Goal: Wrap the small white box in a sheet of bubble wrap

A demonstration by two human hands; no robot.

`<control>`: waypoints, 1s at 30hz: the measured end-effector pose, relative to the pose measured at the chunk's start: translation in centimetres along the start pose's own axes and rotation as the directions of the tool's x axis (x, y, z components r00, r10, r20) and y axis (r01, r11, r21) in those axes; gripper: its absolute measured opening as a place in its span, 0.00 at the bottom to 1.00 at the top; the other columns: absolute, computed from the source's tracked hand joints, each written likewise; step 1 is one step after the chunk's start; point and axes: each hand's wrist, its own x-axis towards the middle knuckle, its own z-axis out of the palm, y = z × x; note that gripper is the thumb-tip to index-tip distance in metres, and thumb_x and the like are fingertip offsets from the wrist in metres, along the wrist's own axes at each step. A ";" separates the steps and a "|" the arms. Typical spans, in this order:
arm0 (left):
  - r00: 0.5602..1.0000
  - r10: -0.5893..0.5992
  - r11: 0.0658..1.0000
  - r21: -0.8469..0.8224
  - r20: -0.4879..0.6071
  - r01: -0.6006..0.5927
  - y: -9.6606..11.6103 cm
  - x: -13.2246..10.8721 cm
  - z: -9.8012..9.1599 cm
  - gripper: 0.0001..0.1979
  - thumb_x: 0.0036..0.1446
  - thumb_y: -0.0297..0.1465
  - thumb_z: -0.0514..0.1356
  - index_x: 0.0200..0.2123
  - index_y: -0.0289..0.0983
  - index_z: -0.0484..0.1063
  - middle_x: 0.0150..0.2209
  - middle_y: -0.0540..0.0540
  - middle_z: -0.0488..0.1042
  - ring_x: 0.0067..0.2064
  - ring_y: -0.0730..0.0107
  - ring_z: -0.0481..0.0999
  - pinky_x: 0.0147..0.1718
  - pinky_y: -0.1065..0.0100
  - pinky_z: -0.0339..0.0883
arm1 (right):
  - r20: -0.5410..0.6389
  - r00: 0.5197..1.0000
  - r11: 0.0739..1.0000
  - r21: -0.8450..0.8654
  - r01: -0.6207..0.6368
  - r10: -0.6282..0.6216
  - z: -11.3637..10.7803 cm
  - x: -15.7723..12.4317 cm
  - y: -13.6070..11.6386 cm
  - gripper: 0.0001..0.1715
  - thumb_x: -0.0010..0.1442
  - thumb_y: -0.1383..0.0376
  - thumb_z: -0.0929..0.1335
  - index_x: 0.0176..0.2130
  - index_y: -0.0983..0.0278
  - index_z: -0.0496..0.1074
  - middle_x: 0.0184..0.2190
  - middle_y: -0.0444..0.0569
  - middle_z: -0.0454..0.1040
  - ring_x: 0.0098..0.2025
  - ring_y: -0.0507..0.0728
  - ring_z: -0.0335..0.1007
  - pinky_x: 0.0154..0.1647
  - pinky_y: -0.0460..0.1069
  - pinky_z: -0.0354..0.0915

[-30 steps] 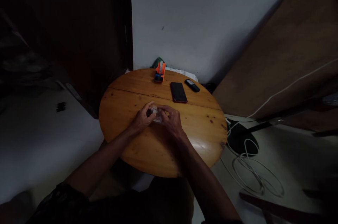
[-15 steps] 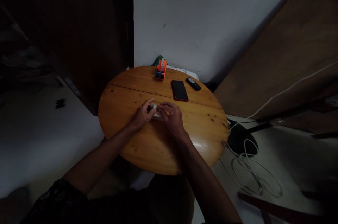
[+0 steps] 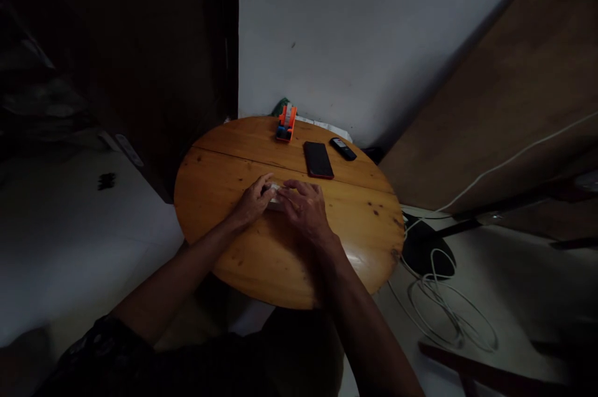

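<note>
Both of my hands meet at the middle of a round wooden table (image 3: 364,229). My left hand (image 3: 252,202) is curled with its fingertips on a small pale object (image 3: 275,189) lying on the tabletop. My right hand (image 3: 304,209) lies over the same object from the right, fingers bent and pressed down on it. Most of the object is hidden under the fingers, and I cannot make out what it is.
Further back on the table lie a dark phone (image 3: 318,159), a small black remote (image 3: 342,149) and an orange and blue holder (image 3: 286,123). White cables (image 3: 448,310) coil on the floor to the right. A white wall rises behind the table.
My hands have lowered and flattened onto the pale object, which now lies pressed against the tabletop. The view has shifted slightly.
</note>
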 end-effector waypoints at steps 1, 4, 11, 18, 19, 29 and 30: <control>1.000 0.001 1.000 0.001 0.002 -0.001 0.1 0.0 0.0 0.26 0.61 0.32 0.57 0.62 0.36 0.66 0.55 0.41 0.75 0.56 0.61 0.75 0.55 0.62 0.69 | 0.013 1.000 1.000 -0.011 0.021 -0.020 -0.2 0.0 0.0 0.13 0.67 0.62 0.66 0.45 0.59 0.80 0.49 0.52 0.78 0.47 0.60 0.72 0.48 0.56 0.57; 1.000 0.002 1.000 0.017 -0.008 -0.002 0.3 0.0 0.1 0.25 0.61 0.32 0.57 0.62 0.35 0.67 0.54 0.40 0.76 0.55 0.60 0.75 0.56 0.62 0.68 | 0.035 0.997 0.996 -0.058 0.069 -0.067 -0.6 0.0 0.1 0.12 0.65 0.63 0.67 0.44 0.58 0.80 0.50 0.52 0.78 0.48 0.61 0.70 0.47 0.56 0.57; 1.000 -0.015 1.000 0.021 -0.010 0.015 0.3 -0.2 0.1 0.26 0.62 0.33 0.56 0.62 0.34 0.67 0.56 0.38 0.74 0.56 0.58 0.74 0.57 0.59 0.68 | 0.035 0.994 0.991 -0.085 0.104 -0.101 -0.6 0.0 0.5 0.10 0.65 0.63 0.68 0.42 0.59 0.80 0.50 0.52 0.78 0.48 0.61 0.70 0.47 0.56 0.58; 1.000 -0.017 0.999 0.029 -0.022 0.017 0.4 0.0 0.2 0.30 0.56 0.30 0.61 0.62 0.32 0.66 0.54 0.38 0.75 0.54 0.59 0.75 0.53 0.62 0.69 | 0.046 0.996 0.996 -0.035 0.077 -0.076 -0.6 0.0 0.4 0.10 0.63 0.65 0.69 0.43 0.57 0.80 0.50 0.52 0.78 0.49 0.61 0.71 0.48 0.56 0.59; 1.000 -0.014 1.000 0.027 -0.023 0.014 0.4 0.0 0.3 0.30 0.55 0.29 0.61 0.62 0.31 0.66 0.53 0.38 0.75 0.53 0.60 0.75 0.53 0.63 0.69 | 0.043 0.997 0.998 -0.014 0.066 -0.065 -0.6 0.0 0.4 0.09 0.63 0.65 0.69 0.43 0.57 0.80 0.50 0.51 0.78 0.49 0.61 0.71 0.48 0.56 0.59; 0.999 0.025 0.999 -0.026 -0.026 -0.026 -0.6 0.1 0.5 0.31 0.55 0.31 0.62 0.63 0.34 0.64 0.52 0.39 0.73 0.51 0.62 0.75 0.53 0.62 0.69 | -0.005 0.993 0.978 0.177 -0.114 0.116 -1.0 -0.2 1.5 0.16 0.59 0.59 0.70 0.46 0.61 0.76 0.57 0.56 0.73 0.58 0.65 0.69 0.57 0.61 0.62; 0.999 0.036 0.999 -0.037 -0.030 -0.037 -0.9 0.2 0.6 0.31 0.55 0.31 0.62 0.62 0.35 0.65 0.53 0.40 0.73 0.51 0.63 0.75 0.53 0.63 0.69 | 0.028 0.994 0.981 0.163 -0.107 0.104 -1.0 -0.2 1.4 0.16 0.59 0.59 0.70 0.46 0.60 0.77 0.58 0.56 0.72 0.59 0.66 0.68 0.57 0.61 0.61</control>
